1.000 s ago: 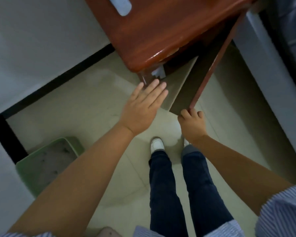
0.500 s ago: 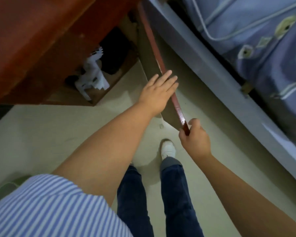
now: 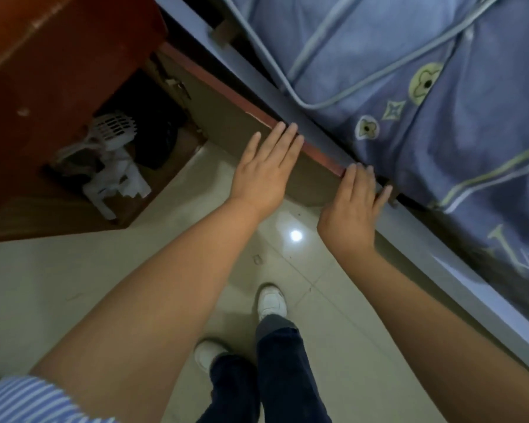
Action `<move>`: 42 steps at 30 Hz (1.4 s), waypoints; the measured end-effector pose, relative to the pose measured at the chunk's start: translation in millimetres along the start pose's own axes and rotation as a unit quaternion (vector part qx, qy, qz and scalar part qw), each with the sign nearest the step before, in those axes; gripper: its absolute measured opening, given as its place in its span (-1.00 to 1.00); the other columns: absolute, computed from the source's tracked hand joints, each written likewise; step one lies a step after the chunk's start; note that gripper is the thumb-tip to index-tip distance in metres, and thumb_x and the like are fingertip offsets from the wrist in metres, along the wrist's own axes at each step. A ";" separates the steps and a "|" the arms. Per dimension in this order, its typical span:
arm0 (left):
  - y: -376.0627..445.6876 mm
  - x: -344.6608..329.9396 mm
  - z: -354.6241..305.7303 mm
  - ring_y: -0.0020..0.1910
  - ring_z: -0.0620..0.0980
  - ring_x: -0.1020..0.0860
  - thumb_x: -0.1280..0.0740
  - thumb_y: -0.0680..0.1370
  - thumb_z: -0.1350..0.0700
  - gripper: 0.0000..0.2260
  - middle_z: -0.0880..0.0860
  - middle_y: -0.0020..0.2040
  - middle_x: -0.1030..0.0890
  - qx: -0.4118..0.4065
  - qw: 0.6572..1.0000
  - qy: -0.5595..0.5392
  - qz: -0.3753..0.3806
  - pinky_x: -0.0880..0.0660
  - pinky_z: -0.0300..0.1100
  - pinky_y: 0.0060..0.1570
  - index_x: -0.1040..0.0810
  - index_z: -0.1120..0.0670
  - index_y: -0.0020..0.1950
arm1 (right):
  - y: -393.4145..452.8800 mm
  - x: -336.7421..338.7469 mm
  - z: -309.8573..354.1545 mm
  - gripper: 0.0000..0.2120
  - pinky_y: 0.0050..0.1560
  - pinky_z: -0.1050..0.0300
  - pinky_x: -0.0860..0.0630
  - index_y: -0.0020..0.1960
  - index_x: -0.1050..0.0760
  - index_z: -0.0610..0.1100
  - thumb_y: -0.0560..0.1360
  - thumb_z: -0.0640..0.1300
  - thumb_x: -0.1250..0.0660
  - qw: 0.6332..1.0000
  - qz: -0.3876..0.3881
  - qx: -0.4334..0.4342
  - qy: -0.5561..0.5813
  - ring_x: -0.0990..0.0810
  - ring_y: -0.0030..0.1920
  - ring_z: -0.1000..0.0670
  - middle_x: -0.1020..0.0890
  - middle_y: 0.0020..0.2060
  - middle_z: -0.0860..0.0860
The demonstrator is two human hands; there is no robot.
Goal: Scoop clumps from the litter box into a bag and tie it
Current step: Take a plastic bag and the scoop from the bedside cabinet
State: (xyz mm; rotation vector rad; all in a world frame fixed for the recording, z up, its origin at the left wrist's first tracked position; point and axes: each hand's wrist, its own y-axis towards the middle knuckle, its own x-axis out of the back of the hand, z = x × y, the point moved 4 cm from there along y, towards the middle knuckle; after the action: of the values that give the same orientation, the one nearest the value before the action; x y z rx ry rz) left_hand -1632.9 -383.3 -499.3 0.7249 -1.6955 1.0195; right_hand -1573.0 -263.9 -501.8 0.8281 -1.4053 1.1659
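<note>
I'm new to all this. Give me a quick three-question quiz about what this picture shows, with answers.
1. True or false: the reddish-brown wooden cabinet door is swung open.
2. Which hand rests on that door's outer end: A left hand, B right hand?
3. Fill in: the white slotted plastic scoop lies inside the ____.

Key: 1 true. 2 B. 3 cabinet. Both hands are open, gripping nothing.
</note>
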 end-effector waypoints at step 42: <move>-199.1 -222.9 349.2 -0.19 0.03 -0.66 -0.19 0.37 0.19 -0.88 0.07 -0.24 -0.67 0.022 0.867 0.436 -0.241 -0.30 -0.15 0.17 -0.35 0.12 -0.11 | 90.5 -319.9 490.5 -0.59 0.32 0.05 -0.31 0.34 -0.30 -0.42 0.56 -0.23 -0.10 0.813 0.075 0.577 0.006 -0.35 0.33 -0.32 -0.37 0.32 -0.36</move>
State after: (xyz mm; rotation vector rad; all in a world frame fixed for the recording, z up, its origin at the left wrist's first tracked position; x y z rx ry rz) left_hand -1546.5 -784.5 -706.1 0.5409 -0.6561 0.8300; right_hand -1745.4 -743.9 -803.6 1.5252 -0.6144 2.1808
